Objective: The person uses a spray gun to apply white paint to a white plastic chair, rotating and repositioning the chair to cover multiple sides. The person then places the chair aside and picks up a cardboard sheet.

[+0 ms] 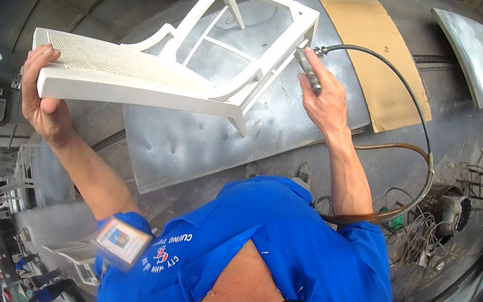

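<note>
A white chair (pixel 166 69) is held tipped over a grey metal counter (pixel 204 145), its woven back clasped in the left hand (pixel 41 100). A metal air nozzle (pixel 308 70) is gripped by the right hand (pixel 322 100) beside the chair's frame; its tip is hard to make out. The black hose (pixel 421 135) is partly hidden behind the arm.

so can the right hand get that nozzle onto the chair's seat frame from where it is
Probably yes. The right hand holds the metal nozzle right beside the white chair frame, nothing between them; the left hand grips the chair's back.

A brown cardboard sheet (pixel 375 58) lies on the grey floor, near a tangle of wires (pixel 424 234).
</note>
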Action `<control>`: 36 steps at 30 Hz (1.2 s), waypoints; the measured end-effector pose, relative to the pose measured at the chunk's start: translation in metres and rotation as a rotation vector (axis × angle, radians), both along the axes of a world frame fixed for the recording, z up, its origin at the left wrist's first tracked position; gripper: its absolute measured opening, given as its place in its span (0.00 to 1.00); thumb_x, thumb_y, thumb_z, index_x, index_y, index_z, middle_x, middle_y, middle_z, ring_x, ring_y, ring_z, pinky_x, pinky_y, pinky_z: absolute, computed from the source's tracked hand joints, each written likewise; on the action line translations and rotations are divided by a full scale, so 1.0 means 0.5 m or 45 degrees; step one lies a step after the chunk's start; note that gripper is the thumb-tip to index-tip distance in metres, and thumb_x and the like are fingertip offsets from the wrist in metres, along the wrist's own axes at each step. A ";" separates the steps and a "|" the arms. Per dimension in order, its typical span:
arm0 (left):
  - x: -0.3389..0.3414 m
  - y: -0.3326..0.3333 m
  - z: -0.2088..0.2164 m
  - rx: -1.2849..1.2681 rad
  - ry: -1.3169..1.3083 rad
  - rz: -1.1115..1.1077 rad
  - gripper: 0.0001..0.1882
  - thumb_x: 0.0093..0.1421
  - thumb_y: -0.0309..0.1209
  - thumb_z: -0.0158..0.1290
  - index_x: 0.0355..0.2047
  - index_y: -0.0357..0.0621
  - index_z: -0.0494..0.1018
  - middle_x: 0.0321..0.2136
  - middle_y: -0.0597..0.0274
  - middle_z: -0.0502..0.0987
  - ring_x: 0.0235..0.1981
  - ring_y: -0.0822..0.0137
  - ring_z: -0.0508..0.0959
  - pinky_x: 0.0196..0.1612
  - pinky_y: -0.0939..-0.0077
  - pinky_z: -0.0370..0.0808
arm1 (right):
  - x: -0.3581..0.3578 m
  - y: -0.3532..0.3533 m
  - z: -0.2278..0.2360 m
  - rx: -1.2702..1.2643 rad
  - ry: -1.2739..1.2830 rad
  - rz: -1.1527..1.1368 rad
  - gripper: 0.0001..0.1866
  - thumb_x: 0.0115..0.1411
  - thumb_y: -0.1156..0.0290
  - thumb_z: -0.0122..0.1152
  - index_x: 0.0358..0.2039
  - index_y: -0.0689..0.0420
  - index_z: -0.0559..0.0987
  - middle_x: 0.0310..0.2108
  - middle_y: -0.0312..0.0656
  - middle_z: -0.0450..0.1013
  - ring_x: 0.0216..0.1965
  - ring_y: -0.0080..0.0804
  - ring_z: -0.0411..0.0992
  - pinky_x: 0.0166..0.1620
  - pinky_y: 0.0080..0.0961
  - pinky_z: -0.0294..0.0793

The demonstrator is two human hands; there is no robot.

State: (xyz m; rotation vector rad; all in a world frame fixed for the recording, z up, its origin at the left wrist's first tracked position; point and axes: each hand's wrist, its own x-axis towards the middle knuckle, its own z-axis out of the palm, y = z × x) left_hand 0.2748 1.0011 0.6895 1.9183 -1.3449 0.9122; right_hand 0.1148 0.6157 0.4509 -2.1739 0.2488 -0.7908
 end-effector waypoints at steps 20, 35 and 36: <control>0.001 -0.047 -0.026 -0.191 0.025 0.032 0.48 0.55 0.76 0.49 0.48 0.39 0.79 0.44 0.59 0.79 0.48 0.60 0.77 0.54 0.64 0.73 | 0.314 0.166 -0.012 -0.138 0.086 0.033 0.28 0.67 0.64 0.62 0.67 0.39 0.71 0.36 0.55 0.79 0.38 0.56 0.80 0.44 0.47 0.79; -0.045 -0.082 -0.013 -0.263 -0.068 -0.083 0.46 0.56 0.73 0.51 0.51 0.38 0.79 0.45 0.58 0.81 0.45 0.65 0.78 0.50 0.70 0.73 | 0.129 0.153 -0.008 -0.145 0.195 -0.342 0.29 0.65 0.64 0.63 0.66 0.38 0.70 0.36 0.52 0.78 0.38 0.56 0.80 0.42 0.49 0.80; -0.044 -0.082 -0.012 -0.249 -0.079 -0.085 0.46 0.56 0.73 0.52 0.50 0.38 0.79 0.46 0.58 0.81 0.46 0.65 0.78 0.50 0.70 0.73 | 0.135 0.154 -0.006 -0.148 0.247 -0.361 0.29 0.65 0.64 0.63 0.67 0.38 0.70 0.37 0.52 0.78 0.39 0.56 0.80 0.43 0.49 0.80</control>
